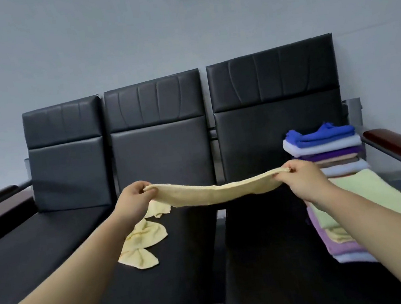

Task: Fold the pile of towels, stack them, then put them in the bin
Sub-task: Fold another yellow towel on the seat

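A pale yellow towel (218, 192) is stretched in the air above the black bench seats. My left hand (134, 197) pinches its left end and my right hand (298, 177) pinches its right end. The towel sags slightly in the middle. Below my left forearm, crumpled yellow towels (142, 242) lie loose on the middle seat. On the right seat a near stack of folded towels (368, 209) has a light green one on top, with yellow, purple and pale blue ones under it. A taller folded stack (325, 151) topped by a blue towel stands behind it. No bin is in view.
The bench has three black padded seats (42, 247) with backrests (155, 122) against a grey wall. Wooden armrests (400, 145) close off both ends. A gap with a metal frame runs between the middle and right seats.
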The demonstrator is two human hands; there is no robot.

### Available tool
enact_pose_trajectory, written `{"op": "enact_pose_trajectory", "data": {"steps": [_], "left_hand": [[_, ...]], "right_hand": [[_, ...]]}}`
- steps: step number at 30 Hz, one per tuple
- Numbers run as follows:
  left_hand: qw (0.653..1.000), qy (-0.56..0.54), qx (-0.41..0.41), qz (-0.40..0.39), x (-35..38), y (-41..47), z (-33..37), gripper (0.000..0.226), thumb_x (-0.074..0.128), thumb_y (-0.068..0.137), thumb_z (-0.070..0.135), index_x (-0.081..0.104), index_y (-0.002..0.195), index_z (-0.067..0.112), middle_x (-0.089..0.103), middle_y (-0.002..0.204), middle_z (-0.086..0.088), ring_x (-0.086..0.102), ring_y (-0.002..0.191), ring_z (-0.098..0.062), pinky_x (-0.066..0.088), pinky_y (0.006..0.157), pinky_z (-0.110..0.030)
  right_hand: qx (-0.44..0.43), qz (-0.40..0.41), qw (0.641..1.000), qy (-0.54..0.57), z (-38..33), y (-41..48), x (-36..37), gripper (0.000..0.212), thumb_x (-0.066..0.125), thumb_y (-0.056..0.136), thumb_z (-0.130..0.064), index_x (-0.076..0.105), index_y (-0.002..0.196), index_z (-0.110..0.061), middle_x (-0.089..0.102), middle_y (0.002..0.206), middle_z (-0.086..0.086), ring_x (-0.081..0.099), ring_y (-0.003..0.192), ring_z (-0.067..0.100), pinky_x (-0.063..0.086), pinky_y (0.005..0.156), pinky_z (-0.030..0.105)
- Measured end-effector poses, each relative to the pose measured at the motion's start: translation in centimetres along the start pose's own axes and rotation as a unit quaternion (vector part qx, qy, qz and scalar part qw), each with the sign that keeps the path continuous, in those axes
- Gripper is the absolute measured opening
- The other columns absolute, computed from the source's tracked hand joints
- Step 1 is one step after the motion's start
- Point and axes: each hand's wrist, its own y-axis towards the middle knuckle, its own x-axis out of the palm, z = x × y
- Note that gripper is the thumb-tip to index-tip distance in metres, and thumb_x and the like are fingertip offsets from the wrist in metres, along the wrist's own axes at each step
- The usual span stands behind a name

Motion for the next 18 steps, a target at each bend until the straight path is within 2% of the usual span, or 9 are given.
{"op": "enact_pose_trajectory", "data": {"steps": [3, 6, 8, 10, 12, 14, 16, 18], "left_hand": [[0.997, 0.042, -0.033, -0.052, 1.3, -2.2, -4.2, 0.009, 0.064, 0.095, 0.018, 0.067, 0.087, 0.014, 0.059, 0.077, 0.0, 0.051, 0.075, -0.02, 0.041, 0.069, -0.034], [0.993, 0.038, -0.063, -0.087, 2.5, -3.9, -6.9, 0.012, 0.064, 0.09, 0.027, 0.068, 0.087, 0.015, 0.062, 0.083, -0.005, 0.057, 0.08, -0.024, 0.052, 0.073, -0.045], [0.992, 0.045, -0.07, -0.094, 3.1, -4.5, -7.7, 0.017, 0.062, 0.087, 0.032, 0.069, 0.088, 0.016, 0.064, 0.085, -0.006, 0.059, 0.081, -0.025, 0.052, 0.072, -0.042], [0.989, 0.059, -0.083, -0.106, 3.4, -4.9, -8.3, 0.013, 0.062, 0.092, 0.027, 0.067, 0.086, 0.017, 0.062, 0.083, -0.006, 0.059, 0.078, -0.024, 0.052, 0.065, -0.036], [0.981, 0.074, -0.115, -0.135, 3.2, -4.8, -9.2, 0.013, 0.061, 0.095, 0.022, 0.068, 0.086, 0.016, 0.062, 0.082, -0.008, 0.058, 0.074, -0.026, 0.049, 0.056, -0.032], [0.971, 0.097, -0.147, -0.164, 2.7, -4.7, -9.6, 0.014, 0.061, 0.09, 0.027, 0.071, 0.091, 0.017, 0.066, 0.088, -0.012, 0.062, 0.077, -0.03, 0.05, 0.058, -0.034], [0.962, 0.122, -0.167, -0.179, 2.5, -4.5, -9.9, 0.02, 0.061, 0.083, 0.033, 0.072, 0.093, 0.018, 0.071, 0.096, -0.013, 0.066, 0.089, -0.033, 0.052, 0.069, -0.039], [0.958, 0.126, -0.188, -0.178, 3.0, -4.1, -10.4, 0.016, 0.06, 0.09, 0.028, 0.07, 0.097, 0.019, 0.07, 0.101, -0.012, 0.066, 0.093, -0.03, 0.054, 0.068, -0.035]], "right_hand": [[0.046, -0.075, 0.994, -0.071, 3.9, -2.4, 1.9, 0.012, 0.069, 0.087, -0.022, 0.067, 0.079, -0.013, 0.063, 0.074, 0.004, 0.055, 0.069, 0.021, 0.04, 0.062, 0.034], [0.074, -0.118, 0.985, -0.1, 5.8, -4.3, 3.3, 0.015, 0.065, 0.091, -0.027, 0.066, 0.083, -0.014, 0.066, 0.085, 0.005, 0.06, 0.079, 0.021, 0.043, 0.065, 0.034], [0.073, -0.126, 0.984, -0.101, 5.9, -4.9, 4.0, 0.017, 0.062, 0.093, -0.028, 0.063, 0.083, -0.014, 0.065, 0.086, 0.004, 0.059, 0.08, 0.023, 0.042, 0.065, 0.035], [0.073, -0.135, 0.983, -0.098, 5.7, -5.3, 4.6, 0.018, 0.059, 0.092, -0.026, 0.057, 0.08, -0.013, 0.06, 0.081, 0.004, 0.055, 0.075, 0.023, 0.041, 0.064, 0.035], [0.127, -0.175, 0.972, -0.093, 5.7, -5.5, 4.9, 0.013, 0.055, 0.093, -0.021, 0.058, 0.085, -0.012, 0.058, 0.084, 0.007, 0.054, 0.072, 0.023, 0.042, 0.058, 0.03], [0.214, -0.225, 0.946, -0.093, 5.9, -5.9, 5.1, 0.014, 0.053, 0.092, -0.021, 0.063, 0.095, -0.012, 0.062, 0.093, 0.01, 0.06, 0.077, 0.025, 0.049, 0.055, 0.028], [0.255, -0.236, 0.932, -0.105, 6.6, -5.9, 5.4, 0.022, 0.056, 0.086, -0.024, 0.066, 0.101, -0.013, 0.066, 0.1, 0.012, 0.065, 0.089, 0.029, 0.059, 0.07, 0.036], [0.266, -0.226, 0.933, -0.09, 7.0, -5.7, 6.0, 0.019, 0.057, 0.088, -0.021, 0.066, 0.102, -0.011, 0.066, 0.101, 0.012, 0.064, 0.092, 0.028, 0.058, 0.075, 0.039]]}}
